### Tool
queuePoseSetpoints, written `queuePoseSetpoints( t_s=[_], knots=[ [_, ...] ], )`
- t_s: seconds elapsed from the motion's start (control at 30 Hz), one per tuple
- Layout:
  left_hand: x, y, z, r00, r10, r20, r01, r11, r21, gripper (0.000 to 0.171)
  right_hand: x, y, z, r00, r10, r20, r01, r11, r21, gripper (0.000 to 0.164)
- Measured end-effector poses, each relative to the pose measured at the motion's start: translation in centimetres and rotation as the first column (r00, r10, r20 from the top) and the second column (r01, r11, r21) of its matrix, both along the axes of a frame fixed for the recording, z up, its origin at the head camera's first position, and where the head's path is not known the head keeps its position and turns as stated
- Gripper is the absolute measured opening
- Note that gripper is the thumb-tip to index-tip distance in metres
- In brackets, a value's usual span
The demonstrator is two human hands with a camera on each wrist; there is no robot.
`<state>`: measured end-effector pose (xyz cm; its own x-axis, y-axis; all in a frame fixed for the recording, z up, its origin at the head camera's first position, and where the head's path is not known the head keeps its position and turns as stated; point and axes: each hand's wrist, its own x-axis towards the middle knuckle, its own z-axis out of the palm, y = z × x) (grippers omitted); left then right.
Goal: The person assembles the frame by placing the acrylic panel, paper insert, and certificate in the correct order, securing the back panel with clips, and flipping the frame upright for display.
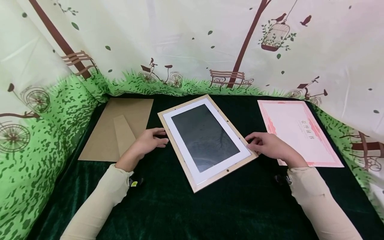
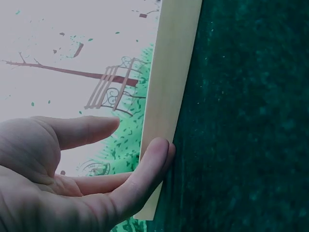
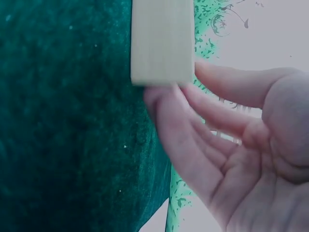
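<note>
A light wooden picture frame (image 1: 210, 180) with a white mat (image 1: 187, 158) and a dark window (image 1: 207, 136) lies turned at an angle in the middle. My left hand (image 1: 150, 141) is at its left edge. In the left wrist view, fingertips (image 2: 159, 150) touch the wooden side, while the thumb stays apart from it. At the right corner my right hand (image 1: 267, 145) pinches the frame. The right wrist view has the thumb on one side of the wooden edge (image 3: 162, 43) and curled fingers (image 3: 169, 116) at its end, their tips partly hidden.
A brown backing board (image 1: 99, 133) with a stand flap (image 1: 121, 130) lies at the left. To the right is a pink-bordered paper sheet (image 1: 288, 123) with writing, partly behind the right hand. Dark green cloth (image 1: 180, 213) covers the table, and a printed curtain (image 1: 186, 40) hangs behind.
</note>
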<state>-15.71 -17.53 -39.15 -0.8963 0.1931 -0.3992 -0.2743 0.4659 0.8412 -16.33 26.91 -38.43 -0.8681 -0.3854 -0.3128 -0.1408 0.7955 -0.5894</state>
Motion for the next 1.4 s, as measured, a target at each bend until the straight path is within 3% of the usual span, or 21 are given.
queuePoseSetpoints(
  t_s=[0.23,0.4,0.6,0.9,1.03,1.17,1.3,1.4],
  knots=[
    [0.3,0.3,0.1,1.000,0.013,0.008,-0.013,0.998,0.066,0.067,0.2,-0.2,0.0,0.993,0.104,0.057,-0.100,0.993,-0.066,0.059],
    [0.4,0.4,-0.1,0.999,0.024,-0.028,-0.021,0.995,0.099,0.072,0.4,-0.4,0.0,0.989,0.104,0.101,-0.092,0.989,-0.118,0.062],
    [0.4,0.6,-0.3,0.997,0.064,-0.054,-0.058,0.993,0.105,0.068,0.4,-0.5,0.2,0.994,0.092,0.061,-0.086,0.992,-0.091,0.058],
    [0.4,0.8,-0.9,0.997,0.036,-0.074,-0.030,0.997,0.076,0.053,0.8,-1.2,0.2,0.988,0.109,0.111,-0.101,0.992,-0.070,0.053],
    [0.4,0.9,-0.9,0.995,0.028,-0.095,-0.023,0.998,0.058,0.053,1.0,-1.6,0.0,0.988,0.116,0.099,-0.106,0.989,-0.107,0.066],
    [0.6,0.9,-1.0,0.990,-0.035,-0.135,0.031,0.999,-0.026,0.054,1.0,-1.9,-0.1,0.990,0.113,0.082,-0.101,0.985,-0.139,0.083],
    [0.8,1.1,-1.0,0.982,-0.086,-0.170,0.072,0.993,-0.091,0.055,1.0,-2.1,-0.1,0.990,0.113,0.086,-0.102,0.987,-0.122,0.085],
    [1.0,1.1,-1.0,0.982,-0.069,-0.178,0.055,0.995,-0.086,0.056,1.0,-2.4,-0.1,0.990,0.119,0.078,-0.109,0.986,-0.124,0.085]
  ],
)
